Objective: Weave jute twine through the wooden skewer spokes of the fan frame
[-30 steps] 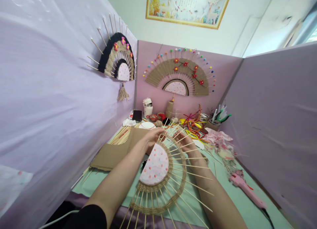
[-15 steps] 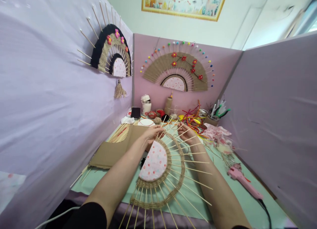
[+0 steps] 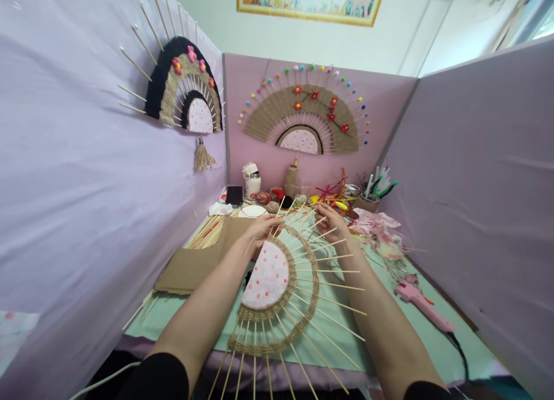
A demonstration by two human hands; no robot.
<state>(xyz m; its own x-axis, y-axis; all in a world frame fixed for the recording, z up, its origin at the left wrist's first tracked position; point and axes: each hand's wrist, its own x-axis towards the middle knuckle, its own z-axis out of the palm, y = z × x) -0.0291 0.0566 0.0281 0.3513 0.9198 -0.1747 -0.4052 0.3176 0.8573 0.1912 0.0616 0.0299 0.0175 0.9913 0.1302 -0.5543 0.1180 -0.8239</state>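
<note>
A half-round woven fan frame (image 3: 315, 273) of thin sticks and tan twine stands tilted in front of me, with a white half-disc (image 3: 268, 276) dotted in pink at its centre. My left hand (image 3: 261, 231) is closed on the fan's upper end, thumb and fingers around the sticks and weave. Just right of that end, my right hand (image 3: 331, 220) pinches a strand of twine between thumb and fingers, a little apart from the stick tips. Loose loops of twine (image 3: 332, 261) hang below it, partly behind the sticks.
Brown cardboard (image 3: 188, 270) and a bundle of sticks (image 3: 210, 231) lie left. A pink glue gun (image 3: 424, 305) rests right, near crumpled dotted cloth (image 3: 376, 224). A white bottle (image 3: 251, 180), yarn balls and a tool holder (image 3: 367, 202) stand behind. Finished fans (image 3: 311, 108) hang on the partitions.
My right hand has moved slightly up and to the right, away from the fan's edge. My left hand keeps its grip. The whole view has shifted a little.
</note>
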